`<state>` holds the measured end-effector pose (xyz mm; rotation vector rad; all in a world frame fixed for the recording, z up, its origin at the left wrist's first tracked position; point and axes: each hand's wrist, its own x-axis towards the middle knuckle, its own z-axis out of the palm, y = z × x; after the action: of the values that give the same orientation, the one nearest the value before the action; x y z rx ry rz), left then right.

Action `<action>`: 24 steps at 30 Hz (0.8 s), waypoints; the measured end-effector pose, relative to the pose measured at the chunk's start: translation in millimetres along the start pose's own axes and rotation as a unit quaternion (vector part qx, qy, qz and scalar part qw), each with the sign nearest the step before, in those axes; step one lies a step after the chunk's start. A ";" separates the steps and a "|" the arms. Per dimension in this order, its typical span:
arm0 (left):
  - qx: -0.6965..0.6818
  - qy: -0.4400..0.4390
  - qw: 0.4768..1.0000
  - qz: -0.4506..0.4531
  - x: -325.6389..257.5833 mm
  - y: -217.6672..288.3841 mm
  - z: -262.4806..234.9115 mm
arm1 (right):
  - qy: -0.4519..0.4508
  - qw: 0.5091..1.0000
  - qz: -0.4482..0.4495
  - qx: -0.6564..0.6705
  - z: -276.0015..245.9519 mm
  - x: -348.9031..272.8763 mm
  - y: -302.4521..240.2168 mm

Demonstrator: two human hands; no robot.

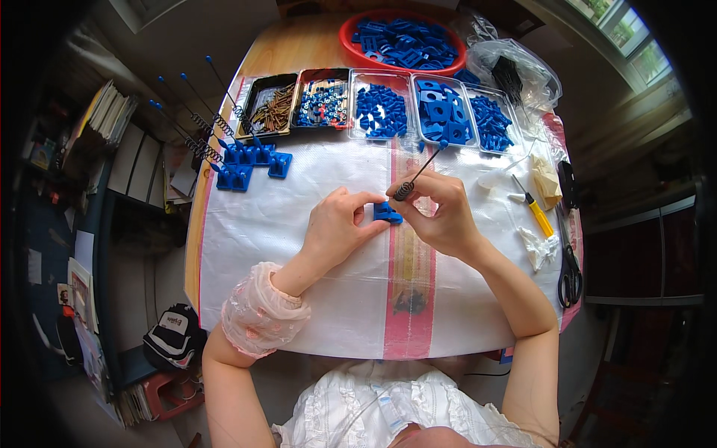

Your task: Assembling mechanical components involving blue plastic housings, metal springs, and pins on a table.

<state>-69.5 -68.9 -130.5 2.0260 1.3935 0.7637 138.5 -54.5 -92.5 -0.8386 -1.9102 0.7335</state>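
Observation:
Near the middle of the table, my left hand [338, 222] pinches a small blue plastic base [386, 213] between thumb and fingers. My right hand [444, 215] is closed on a dark coil spring [404, 191] with a thin rod that slants up to the right and ends in a blue tip [443, 143]. The spring's lower end is right at the blue base; whether it sits in it is hidden by my fingers. At the left, several finished-looking blue bases [250, 159] stand grouped, with springs and blue-tipped rods [200, 136] rising from them.
Along the back stand a tray of brass-coloured screws [273, 108], a tray of small mixed parts [323, 102] and clear trays of blue pieces [381, 110]. Behind them is a red basin [348, 49] of blue parts. At right lie a yellow-handled screwdriver [539, 217] and black scissors [570, 280].

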 end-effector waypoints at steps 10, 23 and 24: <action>-0.008 0.013 1.000 0.011 -0.3 -2.0 2.0 | -0.004 1.000 0.003 0.007 -0.2 -0.3 0.9; 0.002 0.002 1.000 0.007 -0.6 1.4 -1.1 | -0.002 1.000 0.003 -0.007 -0.3 -0.3 -0.9; 0.003 0.002 1.000 0.006 -0.7 1.8 -1.2 | -0.001 1.000 0.003 -0.007 -0.3 -0.2 -0.7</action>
<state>-69.4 -69.9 -128.5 2.0409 1.3881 0.7692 138.7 -55.0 -91.9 -0.8523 -1.9180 0.7247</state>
